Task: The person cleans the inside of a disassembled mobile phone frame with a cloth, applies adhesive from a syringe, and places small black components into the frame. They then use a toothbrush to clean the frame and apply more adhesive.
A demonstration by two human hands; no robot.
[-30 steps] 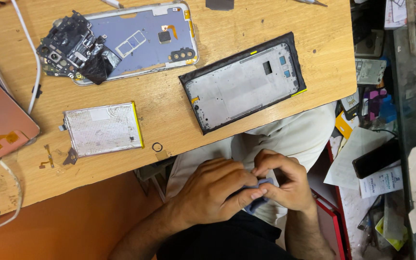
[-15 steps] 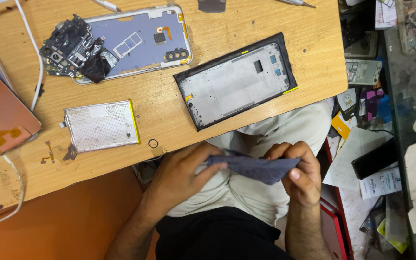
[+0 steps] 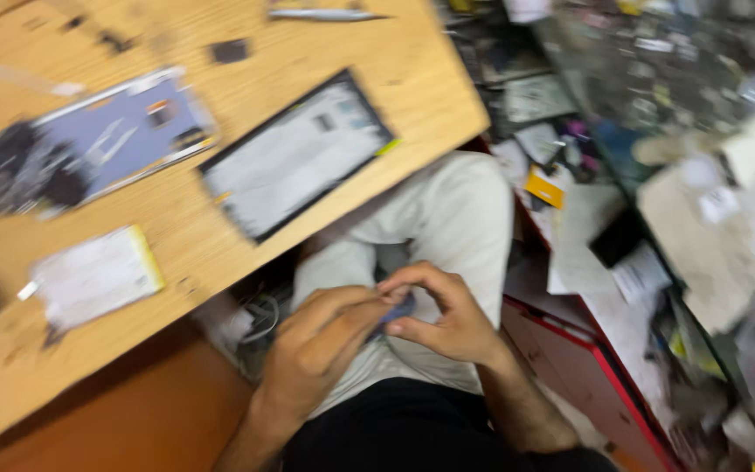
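My left hand [image 3: 321, 343] and my right hand [image 3: 441, 315] meet over my lap, below the wooden table's edge. Both pinch a small blue-purple piece [image 3: 398, 311], mostly hidden between the fingers. The picture is blurred by motion. On the wooden table [image 3: 246, 262] lie a black-rimmed phone frame [image 3: 294, 155], an opened phone back with dark loose parts [image 3: 89, 149], and a flat white battery with a yellow edge [image 3: 93, 277].
A metal tool [image 3: 325, 14] lies at the table's far edge. To the right, a cluttered floor or shelf holds papers [image 3: 587, 236], small boxes and a red tray edge [image 3: 570, 350]. White cables [image 3: 255, 319] hang under the table.
The blue-purple piece, spread wide between my hands half a second ago, is now bunched small between the fingers. The camera has swung right, so the table shifted and tilted in view.
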